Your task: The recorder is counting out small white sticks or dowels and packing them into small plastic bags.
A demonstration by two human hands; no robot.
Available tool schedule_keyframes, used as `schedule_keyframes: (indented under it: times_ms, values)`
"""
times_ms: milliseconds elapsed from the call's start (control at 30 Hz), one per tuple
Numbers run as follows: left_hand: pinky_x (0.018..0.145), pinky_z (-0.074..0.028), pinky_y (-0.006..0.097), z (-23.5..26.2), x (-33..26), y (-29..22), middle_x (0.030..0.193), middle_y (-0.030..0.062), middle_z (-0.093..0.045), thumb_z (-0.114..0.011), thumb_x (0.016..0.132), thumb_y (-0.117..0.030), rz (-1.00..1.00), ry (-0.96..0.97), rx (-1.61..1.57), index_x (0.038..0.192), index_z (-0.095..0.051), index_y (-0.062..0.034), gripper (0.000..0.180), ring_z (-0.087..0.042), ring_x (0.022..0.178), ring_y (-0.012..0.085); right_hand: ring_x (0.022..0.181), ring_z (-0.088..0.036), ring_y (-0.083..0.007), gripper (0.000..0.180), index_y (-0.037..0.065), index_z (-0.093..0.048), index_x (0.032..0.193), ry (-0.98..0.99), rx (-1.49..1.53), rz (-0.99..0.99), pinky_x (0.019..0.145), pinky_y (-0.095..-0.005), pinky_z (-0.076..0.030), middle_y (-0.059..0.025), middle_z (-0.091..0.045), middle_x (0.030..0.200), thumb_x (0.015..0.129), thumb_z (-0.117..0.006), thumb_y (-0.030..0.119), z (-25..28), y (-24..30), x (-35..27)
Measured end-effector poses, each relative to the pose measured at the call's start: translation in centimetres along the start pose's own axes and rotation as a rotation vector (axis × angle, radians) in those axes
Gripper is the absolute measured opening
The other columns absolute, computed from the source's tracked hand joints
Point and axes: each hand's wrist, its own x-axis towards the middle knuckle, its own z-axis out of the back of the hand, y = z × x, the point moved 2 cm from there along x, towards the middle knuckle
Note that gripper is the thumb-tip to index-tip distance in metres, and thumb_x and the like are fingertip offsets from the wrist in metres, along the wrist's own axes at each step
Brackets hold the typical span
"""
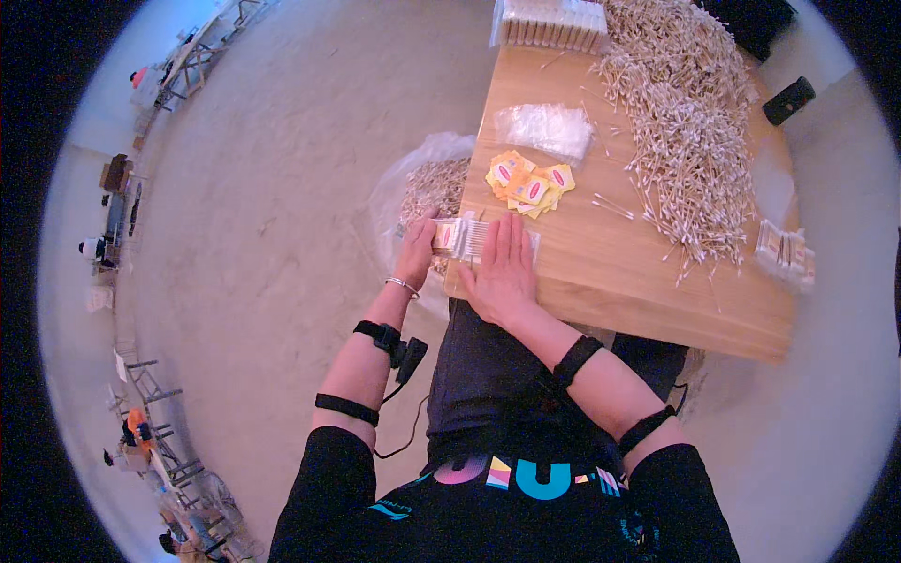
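Now the swab packet [466, 238] lies under the flat right hand [502, 272], left hand [418, 249] pinching its end.

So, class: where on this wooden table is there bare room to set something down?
Bare wood lies along the near edge of the table, between the right hand and the small packs. A narrower patch sits between the yellow labels and the swab heap. The far right side is crowded.
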Motion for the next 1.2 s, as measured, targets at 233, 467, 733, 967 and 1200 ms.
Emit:
schedule_keyframes:
  times_ms: [233, 467, 733, 967, 1200]
  values:
    - [0.100, -0.034, 0.029, -0.7, 0.1, 0.1, 0.127, 0.0130, -0.050, -0.034, 0.097, -0.027, 0.129, 0.054, -0.327, 0.131, -0.041, 0.0013, 0.045, -0.046, 0.118, 0.0193, 0.136, -0.004, -0.0419, 0.085, -0.014, -0.013, 0.134, -0.024, 0.050, 0.004, 0.111, -0.0473, -0.005, -0.0312, -0.009, 0.143, 0.085, -0.048, 0.045, -0.4, 0.6, 0.5]
    - [0.099, -0.036, 0.029, -0.5, -0.3, -1.1, 0.126, 0.0136, -0.052, -0.034, 0.097, -0.025, 0.058, 0.026, -0.352, 0.128, -0.042, 0.0030, 0.042, -0.050, 0.115, 0.0199, 0.136, -0.004, -0.0415, 0.086, -0.015, -0.014, 0.134, -0.006, 0.003, -0.034, 0.111, -0.0470, -0.005, -0.0313, -0.009, 0.143, 0.084, -0.049, 0.046, -0.6, 1.6, 0.7]
    - [0.097, -0.039, 0.030, -0.3, -0.2, -1.1, 0.121, 0.0137, -0.055, -0.035, 0.097, -0.024, 0.022, -0.025, -0.220, 0.126, -0.044, 0.0023, 0.040, -0.052, 0.111, 0.0210, 0.136, -0.004, -0.0405, 0.086, -0.014, -0.015, 0.135, 0.037, -0.035, -0.003, 0.111, -0.0467, -0.004, -0.0305, -0.007, 0.144, 0.084, -0.050, 0.045, -0.9, 1.8, 0.6]
    - [0.097, -0.039, 0.030, -0.1, -0.1, -0.6, 0.123, 0.0137, -0.053, -0.035, 0.097, -0.027, 0.003, -0.012, -0.288, 0.128, -0.042, 0.0017, 0.042, -0.052, 0.111, 0.0206, 0.136, -0.007, -0.0405, 0.079, -0.013, -0.016, 0.135, 0.044, 0.046, 0.008, 0.111, -0.0459, -0.006, -0.0302, -0.011, 0.144, 0.085, -0.049, 0.039, -1.1, 2.1, 1.3]
    - [0.098, -0.039, 0.030, 0.9, 0.5, -2.0, 0.127, 0.0138, -0.051, -0.039, 0.095, -0.034, 0.023, 0.016, -0.358, 0.130, -0.042, -0.0004, 0.048, -0.052, 0.112, 0.0215, 0.135, -0.017, -0.0327, 0.059, -0.008, -0.020, 0.136, -0.316, 0.796, -0.009, 0.110, -0.0379, -0.012, -0.0231, -0.022, 0.143, 0.089, -0.040, 0.022, -0.2, -0.8, 3.6]
